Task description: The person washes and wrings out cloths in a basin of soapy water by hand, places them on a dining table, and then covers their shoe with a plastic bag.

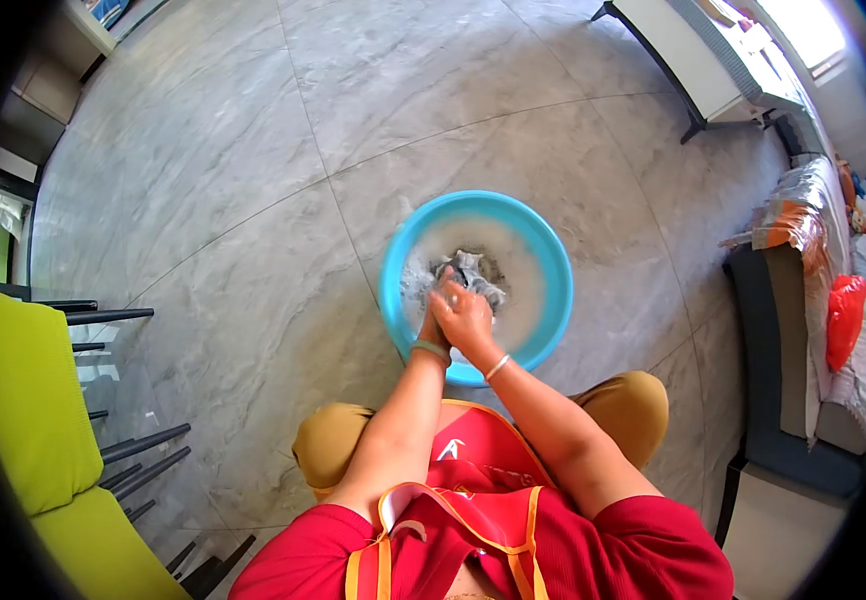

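Observation:
A turquoise plastic basin (557,270) stands on the floor between my knees, with cloudy, sudsy water in it. A wet grey-and-white cloth (483,285) lies bunched in the middle of the water. My right hand (467,314) is closed at the near side of the cloth and overlaps my left hand (434,324). My left hand is closed against the same cloth, its fingers partly hidden behind the right. A green bangle (431,350) circles my left wrist and a white bangle (498,368) my right.
Grey marble-look tiles (223,180) surround the basin. Lime-green chairs (28,390) with black legs stand at left. On the right is a sofa (768,350) with a red plastic bag (845,320) on it. A white cabinet (688,60) stands at the far right.

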{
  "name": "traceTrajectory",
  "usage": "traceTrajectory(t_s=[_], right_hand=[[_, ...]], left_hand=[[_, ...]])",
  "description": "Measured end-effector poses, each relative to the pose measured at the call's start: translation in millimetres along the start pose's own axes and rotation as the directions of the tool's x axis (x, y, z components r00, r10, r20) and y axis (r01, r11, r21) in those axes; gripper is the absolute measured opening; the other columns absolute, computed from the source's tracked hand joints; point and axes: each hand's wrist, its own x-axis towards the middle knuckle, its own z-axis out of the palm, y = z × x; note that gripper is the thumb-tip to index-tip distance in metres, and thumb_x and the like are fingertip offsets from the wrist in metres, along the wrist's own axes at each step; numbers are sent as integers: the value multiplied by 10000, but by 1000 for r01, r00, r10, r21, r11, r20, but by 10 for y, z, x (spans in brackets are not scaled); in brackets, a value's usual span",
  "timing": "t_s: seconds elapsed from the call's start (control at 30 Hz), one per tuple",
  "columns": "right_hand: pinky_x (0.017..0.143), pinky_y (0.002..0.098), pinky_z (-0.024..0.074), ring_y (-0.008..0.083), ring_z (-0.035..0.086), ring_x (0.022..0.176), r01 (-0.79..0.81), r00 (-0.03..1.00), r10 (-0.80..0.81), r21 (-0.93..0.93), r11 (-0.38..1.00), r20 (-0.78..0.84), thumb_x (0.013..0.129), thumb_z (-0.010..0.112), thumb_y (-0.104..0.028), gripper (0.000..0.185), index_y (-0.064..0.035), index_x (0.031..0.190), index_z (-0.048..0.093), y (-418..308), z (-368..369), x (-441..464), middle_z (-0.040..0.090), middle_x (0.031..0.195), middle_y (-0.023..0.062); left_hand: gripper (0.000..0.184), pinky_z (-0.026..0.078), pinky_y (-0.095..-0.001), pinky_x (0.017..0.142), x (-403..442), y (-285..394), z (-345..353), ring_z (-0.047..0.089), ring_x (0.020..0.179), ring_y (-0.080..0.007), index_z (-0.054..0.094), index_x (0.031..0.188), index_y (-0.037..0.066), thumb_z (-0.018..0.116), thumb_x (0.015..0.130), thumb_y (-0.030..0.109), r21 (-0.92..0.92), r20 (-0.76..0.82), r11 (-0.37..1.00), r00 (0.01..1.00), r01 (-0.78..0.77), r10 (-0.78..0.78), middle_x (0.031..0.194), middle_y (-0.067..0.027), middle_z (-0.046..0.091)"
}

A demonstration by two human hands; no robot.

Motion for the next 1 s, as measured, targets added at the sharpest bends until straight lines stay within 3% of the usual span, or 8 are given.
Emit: traceTrajectory(t_s=[0.23, 0.3, 0.47, 0.63, 0.73, 0.83, 0.93, 1.0], right_hand=[[597, 448, 452, 363, 576, 671, 143, 965, -162, -99, 985, -208, 785, 523, -333, 246, -97, 790, 591, 253, 146, 526, 595, 699, 187], [647, 454, 455, 391, 572, 740, -125, 980, 106, -104, 987, -171, 802, 489, -331, 279, -70, 768, 582, 509, -30, 784, 595, 770, 212], [732, 469, 449, 398, 574, 811, -250, 944, 131, -395, 884, -302, 834, 432, -291, 292, -52, 773, 588, 1501, -145, 834, 606, 853, 215], [741, 466, 453, 415, 532, 901, -285, 941, 240, -174, 943, -239, 788, 479, -115, 319, -40, 1098, 485, 1595, -45, 728, 513, 1001, 256], [766, 433, 467, 391, 513, 972, -185, 959, 269, -517, 836, 91, 714, 592, -122, 591, -40, 1237, 330, 1226, 132, 374, 479, 1052, 222], [765, 412, 470, 318, 585, 875, 74, 872, 181, -489, 869, 455, 697, 623, -233, 388, -6, 1006, 563, 1327, 264, 358, 599, 916, 183], [742, 386, 470, 309, 602, 827, -344, 928, 372, -303, 889, 38, 685, 626, -273, 319, -7, 861, 617, 1469, 166, 431, 626, 853, 172], [727, 375, 466, 302, 600, 815, -319, 939, 329, -103, 942, 102, 683, 623, -283, 331, -9, 870, 613, 1365, 176, 406, 623, 848, 179]], left_hand=[[314, 460, -362, 774, 292, 61, -169, 552, 879, -180, 477, 1119, 78, 408, 895, 288, 335, 373, 807, 855, -487, 361, 1029, -62, 556], [293, 466, -359, 761, -22, 96, 219, 560, 850, -172, 503, 1053, 50, 486, 860, 269, 90, -77, 977, 976, -195, 202, 979, -60, 562], [340, 421, -267, 812, -234, 312, 603, 502, 918, -154, 511, 1053, -9, 630, 737, 27, 481, 54, 820, 943, -312, 327, 1010, -70, 529], [591, 347, -363, 916, -169, 336, 194, 372, 1164, -253, 329, 1297, 39, 573, 760, 17, 782, -66, 581, 897, -225, 436, 1278, -136, 389], [683, 343, -445, 900, -314, 258, 346, 358, 1174, -304, 217, 1369, 129, 556, 776, 108, 617, -374, 779, 913, 114, 162, 1309, -144, 360], [725, 330, -507, 882, -228, 194, 183, 353, 1169, -337, 136, 1392, 197, 535, 786, 203, 606, -369, 776, 926, 174, 81, 1329, -139, 327], [697, 313, -586, 856, -104, 4, -3, 426, 1108, -335, 170, 1383, 195, 516, 788, 303, 543, -341, 818, 940, 189, 9, 1308, -130, 366], [667, 310, -604, 851, -1, -156, -160, 433, 1104, -340, 219, 1370, 192, 505, 792, 363, 542, -366, 811, 931, 221, -9, 1294, -130, 387]])
